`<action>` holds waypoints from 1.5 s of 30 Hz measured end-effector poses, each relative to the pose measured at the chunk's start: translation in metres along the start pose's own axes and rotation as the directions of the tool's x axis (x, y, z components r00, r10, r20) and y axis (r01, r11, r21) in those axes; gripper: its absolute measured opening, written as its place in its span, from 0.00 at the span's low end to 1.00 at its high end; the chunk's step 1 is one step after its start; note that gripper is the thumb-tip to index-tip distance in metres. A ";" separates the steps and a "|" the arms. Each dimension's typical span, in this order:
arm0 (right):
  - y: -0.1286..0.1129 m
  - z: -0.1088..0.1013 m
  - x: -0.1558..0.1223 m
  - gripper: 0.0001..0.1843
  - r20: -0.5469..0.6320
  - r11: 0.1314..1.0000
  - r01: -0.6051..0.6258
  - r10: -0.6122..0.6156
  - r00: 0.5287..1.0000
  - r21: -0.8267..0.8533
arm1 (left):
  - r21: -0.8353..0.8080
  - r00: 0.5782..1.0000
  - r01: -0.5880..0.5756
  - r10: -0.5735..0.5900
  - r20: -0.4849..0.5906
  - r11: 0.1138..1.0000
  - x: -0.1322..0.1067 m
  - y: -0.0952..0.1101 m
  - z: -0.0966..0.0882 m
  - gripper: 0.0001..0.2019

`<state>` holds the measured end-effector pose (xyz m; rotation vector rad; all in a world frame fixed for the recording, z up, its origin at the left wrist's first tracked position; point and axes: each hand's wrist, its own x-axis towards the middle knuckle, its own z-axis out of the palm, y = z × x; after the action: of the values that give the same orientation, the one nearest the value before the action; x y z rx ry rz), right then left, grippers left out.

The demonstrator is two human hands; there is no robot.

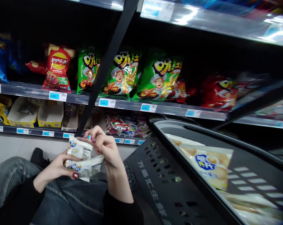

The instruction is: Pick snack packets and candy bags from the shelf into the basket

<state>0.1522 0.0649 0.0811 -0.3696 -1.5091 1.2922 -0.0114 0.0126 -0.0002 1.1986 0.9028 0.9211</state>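
Low in front of the shelves, my left hand [58, 167] is closed around small white snack packets [77, 165] with blue logos, thumb on top of the lower one. Another white packet [79, 149] stands up behind it. My right hand [103, 145] is at that upper packet's right edge, fingers bent and pinched against it; the exact contact is partly hidden. To the right, a dark grey shopping basket [143, 175] holds a larger cream snack bag [205, 165] with a similar blue logo, and more pale packets lie below it.
Green snack bags [159, 79] and a red chip bag [58, 68] stand on the middle shelf. Beneath are open cartons [49, 115] and colourful packets [127, 125]. A black shelf post [106, 59] slants between sections. My bent knee [12, 175] is at lower left.
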 end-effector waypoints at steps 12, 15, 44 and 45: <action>-0.005 -0.010 0.001 0.05 -0.055 0.643 -0.260 0.320 0.946 -0.720 | -0.082 0.988 0.009 -0.022 -0.156 0.997 0.006 -0.005 -0.006 0.17; -0.002 -0.006 0.003 0.07 -0.185 0.652 -0.285 0.219 0.958 -0.702 | -0.127 0.996 0.013 -0.024 -0.089 0.992 0.004 -0.003 -0.002 0.24; -0.029 -0.008 -0.001 0.10 -0.224 0.823 -0.519 0.475 0.851 -0.230 | -0.088 0.993 0.117 -0.113 0.045 0.989 0.000 0.005 -0.005 0.16; -0.028 -0.008 -0.001 0.10 -0.229 0.823 -0.526 0.481 0.847 -0.216 | -0.090 0.992 0.121 -0.117 0.048 0.989 0.000 0.005 -0.005 0.17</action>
<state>0.1704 0.0579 0.1030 -1.0957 -1.4995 1.4127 -0.0171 0.0148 0.0042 1.0695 0.8783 0.8295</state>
